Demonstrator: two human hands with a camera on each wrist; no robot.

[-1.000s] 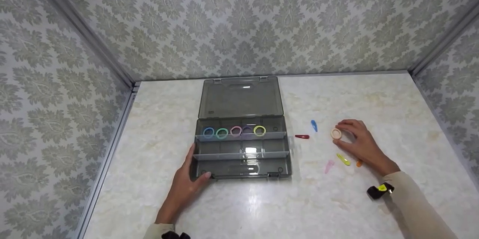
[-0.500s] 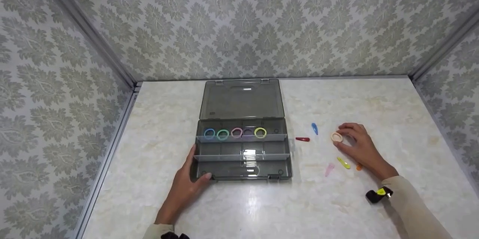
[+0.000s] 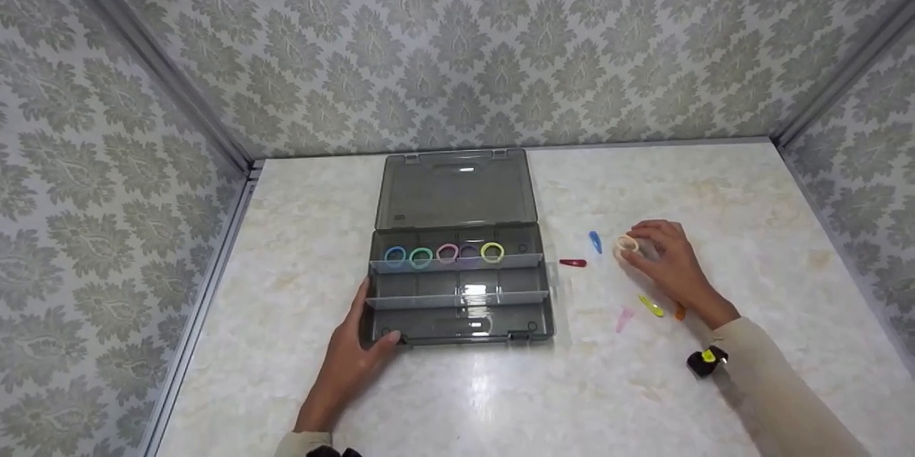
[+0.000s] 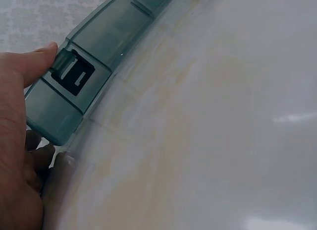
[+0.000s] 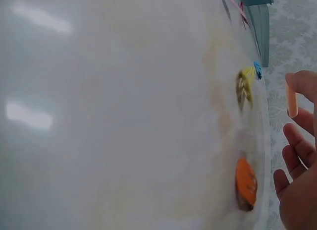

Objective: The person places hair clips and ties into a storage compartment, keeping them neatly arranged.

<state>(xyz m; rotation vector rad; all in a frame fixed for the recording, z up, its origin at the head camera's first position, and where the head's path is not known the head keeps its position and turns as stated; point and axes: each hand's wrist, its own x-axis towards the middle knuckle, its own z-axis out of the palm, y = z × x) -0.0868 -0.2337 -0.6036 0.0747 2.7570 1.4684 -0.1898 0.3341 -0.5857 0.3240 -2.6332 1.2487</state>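
Note:
My right hand [image 3: 672,264] pinches a peach hair tie [image 3: 627,245] between thumb and fingertips, above the table right of the box. In the right wrist view the hair tie [image 5: 292,98] shows edge-on, with the other fingers loosely bent. My left hand [image 3: 355,347] grips the near left corner of an open, smoky see-through organizer box [image 3: 457,337], thumb at its front edge and fingers along the side. The left wrist view shows the thumb by the front latch [image 4: 73,72]. Blue, green, pink, purple and yellow hair ties [image 3: 492,252] stand in a row in the box's back compartment.
Between box and right hand lie a red hair clip [image 3: 573,263] and a blue hair clip [image 3: 595,242]. Nearer are pink [image 3: 624,318], yellow [image 3: 650,305] and orange [image 3: 680,311] hair clips. The raised lid [image 3: 457,189] lies toward the patterned back wall [image 3: 457,49].
My right hand has lifted the peach hair tie slightly and shifted left toward the box, tilting it. My left hand keeps its hold on the box corner.

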